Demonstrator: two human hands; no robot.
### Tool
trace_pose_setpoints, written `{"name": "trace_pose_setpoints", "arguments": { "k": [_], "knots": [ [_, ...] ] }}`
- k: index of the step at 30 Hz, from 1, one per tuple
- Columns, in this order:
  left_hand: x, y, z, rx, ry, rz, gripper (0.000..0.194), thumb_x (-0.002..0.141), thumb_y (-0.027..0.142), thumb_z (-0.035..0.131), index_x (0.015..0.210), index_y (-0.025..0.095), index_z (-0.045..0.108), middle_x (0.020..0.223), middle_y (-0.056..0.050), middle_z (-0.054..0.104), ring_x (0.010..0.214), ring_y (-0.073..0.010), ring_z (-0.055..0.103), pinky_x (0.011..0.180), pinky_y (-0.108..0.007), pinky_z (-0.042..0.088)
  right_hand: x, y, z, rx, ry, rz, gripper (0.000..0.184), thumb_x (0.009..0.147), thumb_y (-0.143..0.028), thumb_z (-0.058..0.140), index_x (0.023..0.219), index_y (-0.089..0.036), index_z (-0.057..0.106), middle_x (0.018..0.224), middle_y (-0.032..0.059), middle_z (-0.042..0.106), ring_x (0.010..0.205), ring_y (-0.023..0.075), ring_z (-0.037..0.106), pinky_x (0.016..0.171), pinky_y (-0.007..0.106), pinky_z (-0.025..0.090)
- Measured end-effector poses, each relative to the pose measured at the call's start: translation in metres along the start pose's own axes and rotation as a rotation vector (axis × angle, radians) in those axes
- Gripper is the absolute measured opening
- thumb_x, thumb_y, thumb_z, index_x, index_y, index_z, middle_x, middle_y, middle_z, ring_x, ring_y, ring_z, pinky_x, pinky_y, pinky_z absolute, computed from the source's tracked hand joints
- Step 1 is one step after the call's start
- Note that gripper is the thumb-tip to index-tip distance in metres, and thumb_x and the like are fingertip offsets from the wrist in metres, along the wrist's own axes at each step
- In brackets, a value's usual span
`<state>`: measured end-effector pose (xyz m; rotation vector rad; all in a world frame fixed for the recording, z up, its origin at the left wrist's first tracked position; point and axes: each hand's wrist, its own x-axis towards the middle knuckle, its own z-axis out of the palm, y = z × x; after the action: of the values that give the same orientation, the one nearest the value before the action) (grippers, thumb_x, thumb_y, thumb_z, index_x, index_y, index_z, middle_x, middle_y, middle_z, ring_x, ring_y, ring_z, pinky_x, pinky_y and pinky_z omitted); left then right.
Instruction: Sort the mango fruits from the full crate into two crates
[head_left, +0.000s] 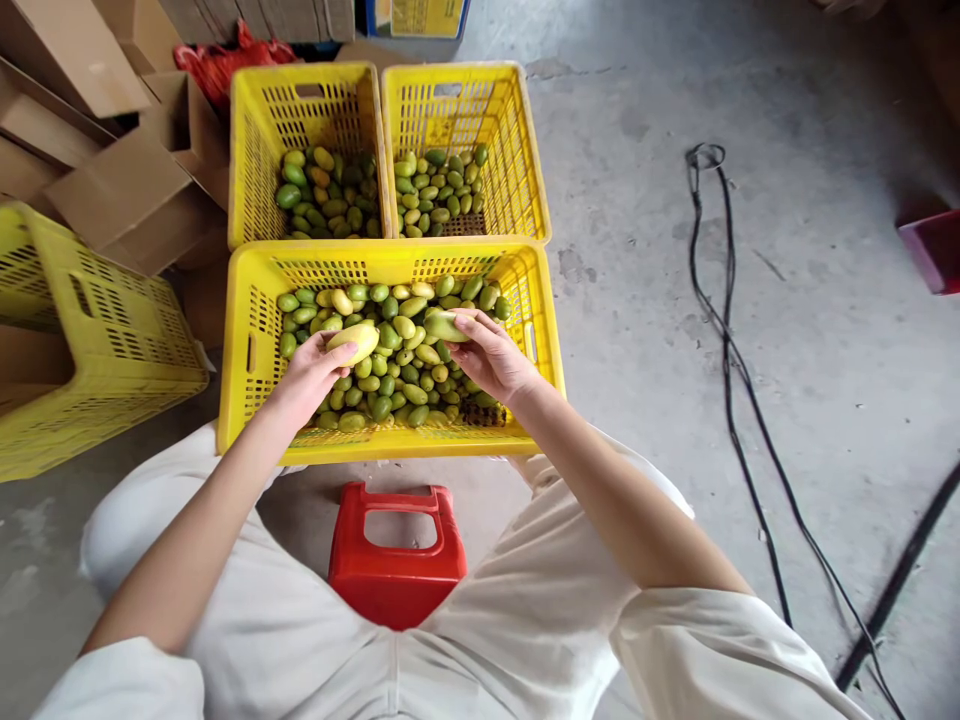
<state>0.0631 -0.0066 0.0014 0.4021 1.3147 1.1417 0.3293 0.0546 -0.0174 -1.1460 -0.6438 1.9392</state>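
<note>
My left hand [313, 372] is closed around a pale yellow mango [355, 343], its thumb along the near side. In my right hand [491, 352] a light green mango [444, 326] is pinched between thumb and fingers, pointing left. Both hands hover over the near yellow crate [390, 446], a short gap between the two fruits. Beneath them lie many small green and yellowish mangoes [381, 408], spread over most of the crate's bottom. A bit of the dark crate floor shows at the near right corner.
Behind stand two more yellow crates, a left one [238, 160] and a right one [534, 160], each partly filled with mangoes. Another yellow crate [127, 340] tilts at left, near cardboard boxes [120, 195]. A red stool [397, 590] is between my legs; black cables [726, 330] cross the floor at right.
</note>
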Motion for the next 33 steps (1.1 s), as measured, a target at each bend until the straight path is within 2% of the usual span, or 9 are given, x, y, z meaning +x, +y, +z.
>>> {"name": "trace_pose_setpoints", "arguments": {
  "k": [5, 8, 13, 17, 19, 24, 27, 29, 33],
  "knots": [
    [0.002, -0.001, -0.004, 0.004, 0.025, 0.022, 0.041, 0.069, 0.032, 0.101, 0.097, 0.020, 0.073, 0.100, -0.005, 0.077, 0.095, -0.0191, 0.071, 0.067, -0.024, 0.049, -0.002, -0.006, 0.000, -0.039, -0.033, 0.092, 0.054, 0.084, -0.072, 0.094, 0.091, -0.027, 0.065, 0.072, -0.0027, 0.048, 0.061, 0.0151, 0.038, 0.047, 0.028, 0.034],
    [0.003, 0.003, -0.005, -0.053, 0.043, -0.024, 0.029, 0.080, 0.035, 0.094, 0.093, 0.021, 0.072, 0.096, -0.005, 0.076, 0.098, -0.0209, 0.073, 0.076, -0.026, 0.059, -0.001, -0.009, -0.004, -0.015, -0.016, 0.083, 0.055, 0.089, -0.074, 0.086, 0.084, -0.028, 0.055, 0.068, -0.0031, 0.039, 0.061, 0.0161, 0.039, 0.047, 0.027, 0.038],
    [-0.002, 0.012, 0.001, -0.131, 0.059, -0.121, 0.021, 0.084, 0.038, 0.081, 0.085, 0.021, 0.069, 0.092, -0.008, 0.078, 0.086, -0.0204, 0.076, 0.075, -0.028, 0.067, -0.003, -0.011, 0.002, 0.119, 0.012, 0.097, 0.040, 0.084, -0.048, 0.087, 0.086, -0.026, 0.053, 0.084, 0.0009, 0.061, 0.070, 0.0147, 0.054, 0.054, 0.025, 0.050],
    [-0.007, 0.018, 0.005, -0.149, 0.002, -0.141, 0.026, 0.072, 0.030, 0.083, 0.091, 0.018, 0.071, 0.081, -0.004, 0.071, 0.058, -0.0102, 0.059, 0.047, -0.018, 0.047, -0.007, -0.010, 0.008, 0.132, 0.001, 0.124, 0.043, 0.075, -0.030, 0.089, 0.087, -0.027, 0.049, 0.085, -0.0019, 0.062, 0.065, 0.0116, 0.051, 0.046, 0.021, 0.035],
    [-0.008, 0.019, 0.005, -0.152, -0.035, -0.141, 0.027, 0.072, 0.030, 0.084, 0.092, 0.017, 0.071, 0.079, -0.002, 0.068, 0.055, -0.0090, 0.055, 0.044, -0.017, 0.040, -0.009, -0.010, 0.008, 0.125, 0.011, 0.132, 0.041, 0.075, -0.029, 0.087, 0.085, -0.027, 0.048, 0.080, -0.0029, 0.059, 0.066, 0.0128, 0.054, 0.048, 0.022, 0.038],
    [-0.009, 0.020, 0.002, -0.176, -0.035, -0.140, 0.030, 0.082, 0.038, 0.074, 0.104, 0.019, 0.072, 0.094, -0.009, 0.077, 0.079, -0.0219, 0.076, 0.065, -0.029, 0.063, -0.008, -0.011, 0.011, 0.107, 0.026, 0.105, 0.033, 0.076, -0.021, 0.087, 0.093, -0.027, 0.060, 0.087, -0.0021, 0.068, 0.081, 0.0175, 0.072, 0.070, 0.028, 0.063],
    [-0.009, 0.019, 0.001, -0.171, -0.016, -0.130, 0.033, 0.081, 0.034, 0.071, 0.110, 0.020, 0.070, 0.101, -0.011, 0.081, 0.092, -0.0266, 0.081, 0.080, -0.036, 0.069, -0.006, -0.010, 0.012, 0.103, 0.034, 0.111, 0.029, 0.083, -0.026, 0.088, 0.105, -0.026, 0.070, 0.097, 0.0009, 0.076, 0.084, 0.0182, 0.075, 0.078, 0.030, 0.068],
    [-0.008, 0.018, 0.002, -0.148, -0.019, -0.104, 0.034, 0.082, 0.034, 0.072, 0.112, 0.021, 0.068, 0.107, -0.012, 0.082, 0.102, -0.0296, 0.083, 0.086, -0.038, 0.070, -0.005, -0.009, 0.011, 0.088, 0.023, 0.120, 0.027, 0.090, -0.036, 0.086, 0.113, -0.026, 0.073, 0.099, 0.0021, 0.079, 0.078, 0.0178, 0.073, 0.069, 0.030, 0.065],
    [-0.007, 0.017, 0.002, -0.099, -0.032, -0.100, 0.034, 0.079, 0.035, 0.078, 0.107, 0.021, 0.066, 0.104, -0.012, 0.081, 0.095, -0.0279, 0.083, 0.081, -0.036, 0.070, -0.002, -0.006, 0.007, 0.049, -0.008, 0.059, 0.036, 0.095, -0.058, 0.085, 0.109, -0.028, 0.071, 0.092, 0.0003, 0.078, 0.055, 0.0113, 0.046, 0.046, 0.025, 0.043]
  ]
}}
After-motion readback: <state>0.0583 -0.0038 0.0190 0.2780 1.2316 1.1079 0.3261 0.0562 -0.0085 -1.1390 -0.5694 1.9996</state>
